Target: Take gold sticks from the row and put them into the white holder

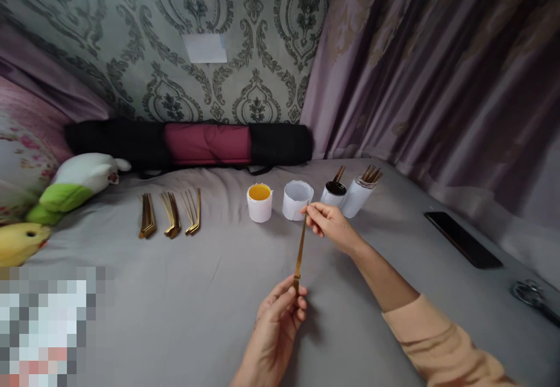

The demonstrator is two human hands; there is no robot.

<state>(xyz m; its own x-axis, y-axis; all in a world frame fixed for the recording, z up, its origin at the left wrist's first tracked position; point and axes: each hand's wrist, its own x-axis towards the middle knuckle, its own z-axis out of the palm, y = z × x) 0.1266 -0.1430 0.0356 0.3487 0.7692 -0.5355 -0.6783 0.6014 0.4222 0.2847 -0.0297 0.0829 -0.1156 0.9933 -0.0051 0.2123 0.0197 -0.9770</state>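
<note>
A thin gold-brown strip (301, 248), narrow at the top and folded near its lower end, stands almost upright between my two hands. My left hand (280, 311) is closed on the folded lower end, thumb pressed over it. My right hand (329, 223) pinches the narrow upper tip, just in front of a white-wrapped cup (292, 207). To the left lie three small groups of similar bent gold-brown strips: the left group (147, 216), the middle group (172, 215) and the right group (192, 213).
A white cup with a yellow inside (259, 209) stands left of centre. Beyond my right hand are a dark-mouthed cup (334, 191) and a taller holder (356, 199), both with brown sticks. A black phone (462, 240) lies right; plush toys (83, 178) and a rolled bag (207, 145) lie behind.
</note>
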